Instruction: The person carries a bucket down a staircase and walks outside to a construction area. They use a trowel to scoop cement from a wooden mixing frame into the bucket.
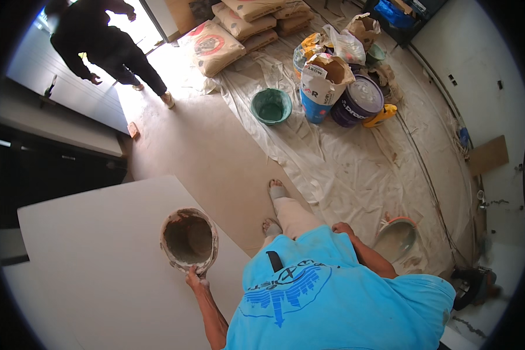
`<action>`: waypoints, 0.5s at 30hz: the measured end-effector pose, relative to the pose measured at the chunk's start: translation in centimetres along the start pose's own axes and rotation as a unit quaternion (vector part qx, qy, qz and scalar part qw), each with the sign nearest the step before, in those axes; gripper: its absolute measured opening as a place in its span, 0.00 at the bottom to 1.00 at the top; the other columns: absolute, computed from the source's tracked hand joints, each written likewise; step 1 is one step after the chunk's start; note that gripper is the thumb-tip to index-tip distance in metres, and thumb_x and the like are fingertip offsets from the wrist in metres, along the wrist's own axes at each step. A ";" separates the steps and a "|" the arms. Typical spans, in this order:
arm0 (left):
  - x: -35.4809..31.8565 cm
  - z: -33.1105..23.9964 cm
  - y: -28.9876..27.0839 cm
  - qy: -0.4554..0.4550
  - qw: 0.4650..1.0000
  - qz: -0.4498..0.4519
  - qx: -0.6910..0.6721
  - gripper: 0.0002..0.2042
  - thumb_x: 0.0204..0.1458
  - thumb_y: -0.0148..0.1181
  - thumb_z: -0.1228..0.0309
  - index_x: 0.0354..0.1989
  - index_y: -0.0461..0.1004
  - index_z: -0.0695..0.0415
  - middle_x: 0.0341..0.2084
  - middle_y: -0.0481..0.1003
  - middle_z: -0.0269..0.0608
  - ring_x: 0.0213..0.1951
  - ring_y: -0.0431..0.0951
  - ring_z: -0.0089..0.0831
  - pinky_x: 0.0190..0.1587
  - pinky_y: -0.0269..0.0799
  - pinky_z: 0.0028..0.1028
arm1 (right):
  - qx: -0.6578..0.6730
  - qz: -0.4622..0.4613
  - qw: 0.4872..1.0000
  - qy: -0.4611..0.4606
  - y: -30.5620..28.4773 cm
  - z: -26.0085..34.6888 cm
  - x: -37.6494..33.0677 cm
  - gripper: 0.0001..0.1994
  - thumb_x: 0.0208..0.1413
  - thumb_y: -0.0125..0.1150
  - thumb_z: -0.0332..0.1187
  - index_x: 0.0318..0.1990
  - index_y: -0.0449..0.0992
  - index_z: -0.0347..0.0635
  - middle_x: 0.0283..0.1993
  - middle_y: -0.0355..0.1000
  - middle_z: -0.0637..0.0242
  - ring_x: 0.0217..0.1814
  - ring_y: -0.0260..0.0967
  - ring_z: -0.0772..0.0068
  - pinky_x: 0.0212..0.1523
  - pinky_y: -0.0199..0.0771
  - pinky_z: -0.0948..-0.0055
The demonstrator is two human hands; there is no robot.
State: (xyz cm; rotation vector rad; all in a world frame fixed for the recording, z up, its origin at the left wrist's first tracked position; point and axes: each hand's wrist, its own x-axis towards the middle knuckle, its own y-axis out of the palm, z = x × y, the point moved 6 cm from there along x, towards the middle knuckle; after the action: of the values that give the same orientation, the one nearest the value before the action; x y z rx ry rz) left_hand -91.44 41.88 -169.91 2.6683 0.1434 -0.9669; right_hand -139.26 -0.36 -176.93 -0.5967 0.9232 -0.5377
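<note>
My left hand (197,277) is closed on the near rim of a plaster-crusted bucket (164,242). The bucket's mouth faces up, and its inside looks dark, with greyish residue on the walls. In this view it overlaps a large white panel (99,245) on my left; whether it touches the panel I cannot tell. My right hand (343,228) hangs by the hem of my blue shirt, its fingers curled in, and nothing shows in it.
Another person (116,46) in dark clothes stands near the bright doorway. Stacked paper sacks (216,49) lie ahead on plastic sheeting (356,169). A green tub (271,107), an opened bag (318,96) and a purple pail (356,105) stand there. A round basin (395,240) is at right.
</note>
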 end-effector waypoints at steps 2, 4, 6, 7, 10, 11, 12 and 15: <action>1.8 -1.5 3.0 0.005 1.000 0.009 0.003 0.18 0.42 0.56 0.80 0.44 0.66 0.68 0.38 0.72 0.49 0.38 0.76 0.43 0.35 0.80 0.42 | -0.012 -0.044 0.998 -0.035 -0.8 1.2 1.6 0.11 0.39 0.58 0.41 0.28 0.79 0.45 0.33 0.75 0.56 0.37 0.73 0.56 0.38 0.71 0.62; 3.3 -3.0 6.3 0.012 1.000 0.001 0.012 0.19 0.42 0.56 0.80 0.45 0.65 0.67 0.39 0.71 0.49 0.38 0.76 0.43 0.36 0.80 0.42 | -0.022 -0.054 0.998 -0.037 -1.7 2.8 3.4 0.13 0.40 0.57 0.42 0.27 0.78 0.44 0.33 0.74 0.54 0.36 0.73 0.55 0.38 0.71 0.61; 5.5 -3.3 7.1 0.016 1.000 -0.009 -0.006 0.20 0.42 0.55 0.81 0.47 0.64 0.67 0.40 0.71 0.49 0.38 0.76 0.43 0.36 0.80 0.42 | -0.031 -0.031 0.999 -0.028 -3.0 5.6 6.2 0.14 0.42 0.56 0.43 0.26 0.78 0.41 0.31 0.74 0.52 0.35 0.73 0.54 0.37 0.71 0.59; 6.6 -3.3 7.3 0.019 1.000 -0.013 -0.016 0.21 0.41 0.55 0.81 0.48 0.64 0.67 0.40 0.71 0.49 0.38 0.76 0.44 0.37 0.80 0.42 | -0.025 -0.027 0.999 0.000 -3.6 6.6 7.6 0.14 0.42 0.56 0.43 0.27 0.78 0.41 0.31 0.74 0.52 0.34 0.73 0.53 0.37 0.71 0.58; 7.5 -3.1 9.5 -0.029 0.996 -0.077 -0.037 0.22 0.41 0.54 0.82 0.48 0.63 0.69 0.40 0.70 0.52 0.37 0.76 0.47 0.36 0.80 0.44 | 0.000 -0.009 0.999 0.042 -5.8 8.9 12.8 0.14 0.43 0.55 0.42 0.26 0.78 0.40 0.29 0.74 0.51 0.33 0.74 0.53 0.37 0.72 0.58; 7.8 -3.0 10.7 -0.047 0.994 -0.086 -0.049 0.22 0.41 0.54 0.82 0.48 0.62 0.70 0.40 0.70 0.53 0.37 0.76 0.48 0.36 0.80 0.45 | 0.013 -0.002 1.000 0.028 -6.9 9.7 15.3 0.13 0.43 0.55 0.41 0.26 0.78 0.40 0.29 0.74 0.51 0.33 0.74 0.53 0.37 0.72 0.58; 7.9 -3.0 11.1 -0.044 0.993 -0.094 -0.055 0.21 0.41 0.54 0.82 0.48 0.62 0.70 0.40 0.70 0.54 0.37 0.76 0.48 0.36 0.80 0.45 | 0.025 0.006 1.000 0.013 -8.0 10.7 17.7 0.13 0.44 0.54 0.40 0.26 0.78 0.39 0.28 0.74 0.51 0.33 0.74 0.53 0.37 0.72 0.58; 8.4 -3.2 13.2 -0.032 0.989 -0.114 -0.093 0.21 0.41 0.54 0.82 0.47 0.62 0.70 0.40 0.70 0.55 0.37 0.76 0.49 0.37 0.80 0.45 | -0.002 0.056 0.998 0.017 -14.3 18.5 25.2 0.10 0.43 0.54 0.36 0.25 0.78 0.41 0.29 0.75 0.52 0.34 0.74 0.53 0.38 0.72 0.58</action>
State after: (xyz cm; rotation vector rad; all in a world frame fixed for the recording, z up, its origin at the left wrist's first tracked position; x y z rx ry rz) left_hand -80.50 30.30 -169.69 2.4850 0.5081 -1.0486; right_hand -113.43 -22.69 -172.95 -0.5378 0.9846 -0.4471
